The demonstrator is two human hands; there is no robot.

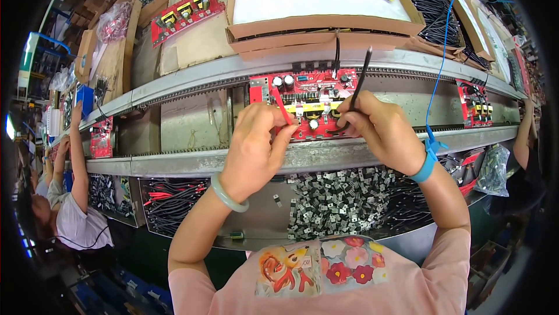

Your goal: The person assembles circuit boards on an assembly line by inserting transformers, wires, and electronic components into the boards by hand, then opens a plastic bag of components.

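A red circuit board [308, 85] with capacitors and yellow-wrapped transformers lies on the chain conveyor in front of me. At its near left edge my left hand [256, 143] pinches a red wire [280, 104] between thumb and fingers, the wire slanting up over the board. My right hand [381, 127] is over the board's near right part, closed on a black wire [363, 76]. One end of that wire points up and away; its lower end curves toward the board. My fingers hide part of the board, so I cannot tell whether either wire touches it.
The conveyor rail [204, 162] runs across, with more boards at right [477, 105] and left [101, 140]. Nearer me are loose transistors [338, 201] and black wires [177, 213]. Beyond stands a cardboard box [326, 27]. A blue cord [445, 41] meets my wrist strap [430, 158]. Co-workers flank me.
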